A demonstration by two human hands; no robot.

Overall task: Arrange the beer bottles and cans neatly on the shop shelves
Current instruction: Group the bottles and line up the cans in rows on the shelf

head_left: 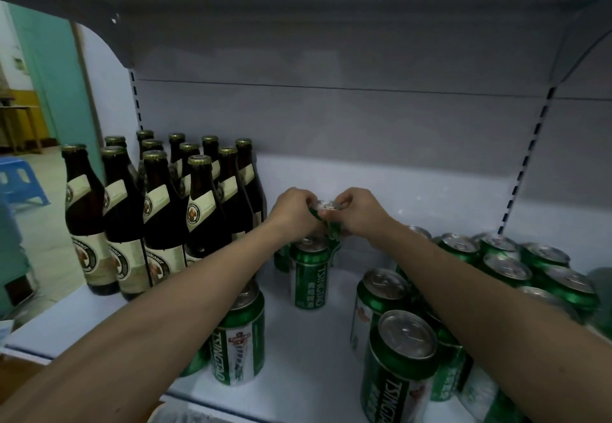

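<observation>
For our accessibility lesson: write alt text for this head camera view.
Both hands, left hand and right hand, grip one green can held above another on a white shelf. Brown beer bottles stand in rows at left; more green cans cluster at right.

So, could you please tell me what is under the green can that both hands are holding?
The raised green can sits above an upright green Tsingtao can on the white shelf. Hands cover their contact, so whether it rests there is unclear.
</observation>
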